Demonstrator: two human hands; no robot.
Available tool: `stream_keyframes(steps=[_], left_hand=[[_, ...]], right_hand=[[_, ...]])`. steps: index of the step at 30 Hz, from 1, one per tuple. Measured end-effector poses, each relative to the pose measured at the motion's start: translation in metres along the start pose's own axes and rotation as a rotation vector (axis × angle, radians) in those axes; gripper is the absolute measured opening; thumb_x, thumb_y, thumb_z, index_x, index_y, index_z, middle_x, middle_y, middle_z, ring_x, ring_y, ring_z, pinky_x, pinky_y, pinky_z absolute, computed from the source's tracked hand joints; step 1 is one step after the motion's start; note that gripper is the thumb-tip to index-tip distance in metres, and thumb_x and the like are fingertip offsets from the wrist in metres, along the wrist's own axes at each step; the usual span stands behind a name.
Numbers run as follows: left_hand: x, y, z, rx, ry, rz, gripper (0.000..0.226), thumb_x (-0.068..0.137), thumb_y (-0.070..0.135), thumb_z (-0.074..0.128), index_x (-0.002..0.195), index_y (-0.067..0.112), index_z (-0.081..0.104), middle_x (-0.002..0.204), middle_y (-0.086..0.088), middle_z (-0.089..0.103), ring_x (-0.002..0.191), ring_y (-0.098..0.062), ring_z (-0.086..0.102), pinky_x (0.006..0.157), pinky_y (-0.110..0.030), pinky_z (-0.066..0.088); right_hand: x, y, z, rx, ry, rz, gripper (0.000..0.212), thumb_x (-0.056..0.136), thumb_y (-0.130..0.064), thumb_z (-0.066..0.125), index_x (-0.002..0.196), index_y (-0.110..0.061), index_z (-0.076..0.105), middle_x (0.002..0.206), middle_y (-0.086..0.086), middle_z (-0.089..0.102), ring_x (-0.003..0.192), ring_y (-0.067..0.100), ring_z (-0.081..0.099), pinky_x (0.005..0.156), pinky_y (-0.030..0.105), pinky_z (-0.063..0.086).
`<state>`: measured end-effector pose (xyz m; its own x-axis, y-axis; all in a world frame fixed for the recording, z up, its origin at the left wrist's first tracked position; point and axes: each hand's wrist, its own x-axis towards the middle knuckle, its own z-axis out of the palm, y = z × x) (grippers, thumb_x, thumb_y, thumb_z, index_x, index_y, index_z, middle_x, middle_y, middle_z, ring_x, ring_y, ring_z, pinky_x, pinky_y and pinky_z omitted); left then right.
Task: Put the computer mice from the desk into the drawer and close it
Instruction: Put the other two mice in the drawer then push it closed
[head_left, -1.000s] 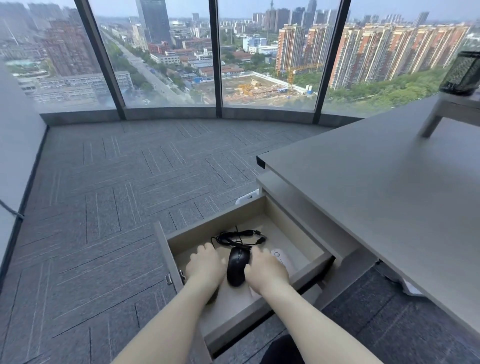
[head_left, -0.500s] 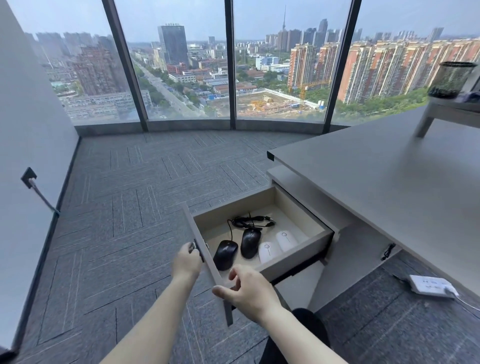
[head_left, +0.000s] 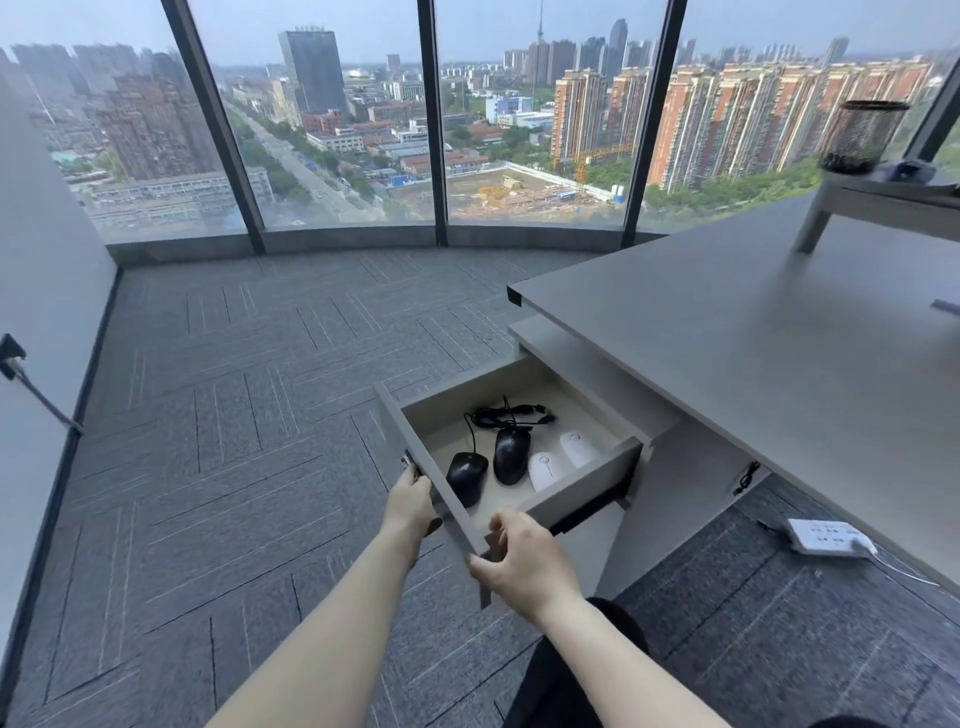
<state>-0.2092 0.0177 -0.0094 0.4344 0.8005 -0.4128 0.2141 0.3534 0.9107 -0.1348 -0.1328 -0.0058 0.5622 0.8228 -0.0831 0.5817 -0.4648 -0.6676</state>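
The grey drawer (head_left: 582, 480) stands pulled out from under the desk (head_left: 727, 332). Inside lie two black wired mice, one nearer (head_left: 466, 474) and one behind it (head_left: 511, 453), their cable coiled at the back, and two white mice, one nearer (head_left: 546, 469) and one farther (head_left: 579, 448). My left hand (head_left: 413, 501) rests against the outer face of the drawer front (head_left: 431, 467). My right hand (head_left: 522, 556) grips the front panel's near corner, fingers curled over its edge.
A white power strip (head_left: 826, 538) lies on the carpet under the desk at right. A monitor riser (head_left: 883, 200) with a black mesh pen cup (head_left: 865, 136) stands at the desk's far right. A wall with a cable is at left.
Both hands left the mice inside the drawer and moved onto the drawer front. The view pulled back and rose. The mice lie where they were set.
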Motion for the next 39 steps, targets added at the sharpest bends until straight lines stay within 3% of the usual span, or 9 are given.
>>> stream_keyframes(steps=[9, 13, 17, 22, 25, 28, 33, 36, 39], left_hand=[[0.029, 0.014, 0.081, -0.012, -0.101, -0.001, 0.035, 0.095, 0.016, 0.035, 0.119, 0.035, 0.051, 0.119, 0.0, 0.061, 0.107, -0.022, 0.057, 0.089, -0.044, 0.051], [0.04, 0.02, 0.115, -0.029, -0.169, 0.003, 0.034, 0.095, 0.014, 0.035, 0.116, 0.037, 0.049, 0.122, 0.003, 0.058, 0.112, -0.02, 0.055, 0.091, -0.043, 0.052], [0.054, 0.024, 0.149, -0.104, -0.194, -0.001, 0.047, 0.095, 0.014, 0.031, 0.138, 0.03, 0.042, 0.132, 0.001, 0.053, 0.119, -0.022, 0.054, 0.087, -0.04, 0.054], [0.063, 0.029, 0.186, -0.217, -0.211, -0.056, 0.044, 0.096, 0.022, 0.032, 0.134, 0.036, 0.048, 0.138, 0.005, 0.053, 0.122, -0.017, 0.053, 0.088, -0.038, 0.054], [0.066, 0.033, 0.202, -0.293, -0.178, -0.116, 0.047, 0.098, 0.018, 0.03, 0.143, 0.026, 0.042, 0.144, 0.0, 0.045, 0.129, -0.022, 0.047, 0.089, -0.04, 0.053], [0.068, 0.036, 0.215, -0.351, -0.196, -0.149, 0.046, 0.099, 0.015, 0.029, 0.142, 0.021, 0.043, 0.132, -0.004, 0.049, 0.122, -0.025, 0.049, 0.088, -0.042, 0.052], [0.074, 0.035, 0.233, -0.382, -0.187, -0.17, 0.049, 0.097, 0.013, 0.03, 0.143, 0.022, 0.043, 0.135, -0.005, 0.046, 0.111, -0.021, 0.047, 0.091, -0.043, 0.051], [0.077, 0.031, 0.235, -0.373, -0.184, -0.163, 0.051, 0.096, 0.014, 0.03, 0.145, 0.023, 0.041, 0.137, -0.005, 0.046, 0.108, -0.02, 0.047, 0.086, -0.041, 0.052], [0.075, 0.033, 0.232, -0.383, -0.201, -0.163, 0.048, 0.098, 0.018, 0.031, 0.146, 0.021, 0.039, 0.144, -0.006, 0.043, 0.121, -0.024, 0.047, 0.087, -0.041, 0.051]], right_hand=[[0.022, 0.053, -0.044, 0.058, 0.186, 0.17, 0.036, 0.076, -0.053, 0.065, 0.095, -0.026, 0.05, 0.093, -0.007, 0.057, 0.081, 0.013, 0.057, 0.067, 0.034, 0.053], [0.032, 0.074, -0.059, 0.137, 0.295, 0.282, 0.047, 0.079, -0.05, 0.068, 0.109, -0.021, 0.046, 0.107, -0.001, 0.052, 0.089, 0.018, 0.054, 0.07, 0.036, 0.051], [0.042, 0.094, -0.068, 0.205, 0.382, 0.37, 0.067, 0.08, -0.05, 0.069, 0.129, -0.018, 0.036, 0.127, 0.006, 0.048, 0.089, 0.025, 0.058, 0.063, 0.03, 0.042], [0.057, 0.115, -0.081, 0.28, 0.461, 0.443, 0.087, 0.081, -0.05, 0.069, 0.147, -0.014, 0.025, 0.146, 0.015, 0.04, 0.12, 0.034, 0.055, 0.085, 0.038, 0.049], [0.066, 0.124, -0.089, 0.331, 0.447, 0.457, 0.083, 0.086, -0.05, 0.064, 0.15, -0.017, 0.023, 0.145, 0.014, 0.044, 0.124, 0.034, 0.054, 0.09, 0.038, 0.048], [0.073, 0.13, -0.097, 0.39, 0.474, 0.457, 0.069, 0.088, -0.045, 0.064, 0.144, -0.018, 0.035, 0.137, 0.008, 0.054, 0.119, 0.032, 0.057, 0.086, 0.037, 0.048], [0.078, 0.137, -0.108, 0.441, 0.49, 0.44, 0.034, 0.089, -0.035, 0.067, 0.113, -0.021, 0.047, 0.098, -0.011, 0.061, 0.104, 0.022, 0.063, 0.078, 0.03, 0.045], [0.08, 0.139, -0.107, 0.412, 0.49, 0.451, 0.044, 0.089, -0.039, 0.066, 0.121, -0.016, 0.048, 0.113, 0.0, 0.065, 0.11, 0.027, 0.063, 0.082, 0.034, 0.048], [0.078, 0.139, -0.106, 0.389, 0.481, 0.445, 0.049, 0.089, -0.042, 0.064, 0.127, -0.016, 0.046, 0.124, 0.004, 0.065, 0.114, 0.03, 0.062, 0.083, 0.036, 0.048]])
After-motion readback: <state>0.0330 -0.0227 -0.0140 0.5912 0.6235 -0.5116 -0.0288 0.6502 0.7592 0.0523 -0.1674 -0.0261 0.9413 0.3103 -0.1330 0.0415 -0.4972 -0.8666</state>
